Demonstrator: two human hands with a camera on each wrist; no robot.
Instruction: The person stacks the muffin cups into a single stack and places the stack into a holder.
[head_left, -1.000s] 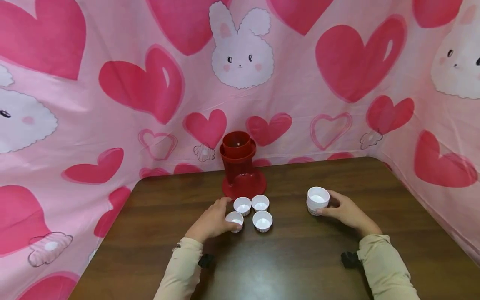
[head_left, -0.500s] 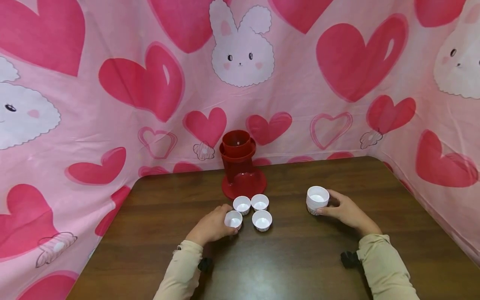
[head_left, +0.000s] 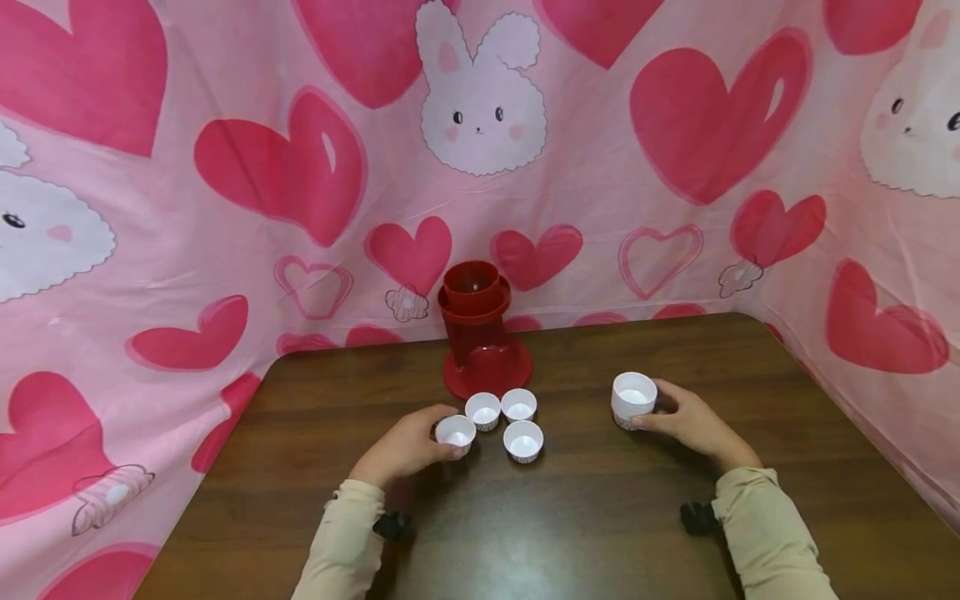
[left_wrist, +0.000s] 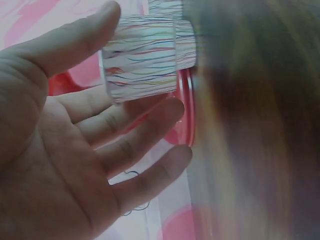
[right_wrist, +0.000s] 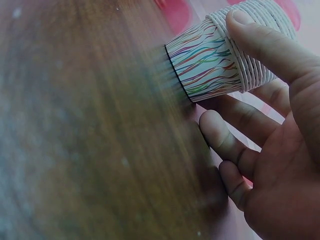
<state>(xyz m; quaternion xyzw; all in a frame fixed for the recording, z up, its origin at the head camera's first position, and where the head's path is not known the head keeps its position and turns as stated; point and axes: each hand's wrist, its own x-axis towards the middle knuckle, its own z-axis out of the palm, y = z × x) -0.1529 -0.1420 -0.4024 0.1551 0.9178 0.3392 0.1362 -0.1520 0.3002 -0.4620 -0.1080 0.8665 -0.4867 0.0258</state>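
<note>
The left hand (head_left: 408, 446) pinched a paper cup (head_left: 455, 433) by its sides, near three loose cups (head_left: 523, 443); the right hand (head_left: 696, 423) gripped a cup stack (head_left: 632, 402) at the worktop (head_left: 570, 525). Cups were judged light, easily crushed, best held near the rim.

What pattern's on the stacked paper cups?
Wavy, multicoloured lines; the right wrist view shows the paper cups best.

- Worktop (head_left: 585, 533), brown, wood-grained
- Red stand (head_left: 475, 329), upright near the worktop's far edge
- Pink cloth (head_left: 588, 167) behind the worktop, printed with hearts (head_left: 716, 133) and rabbits (head_left: 483, 125)
</note>
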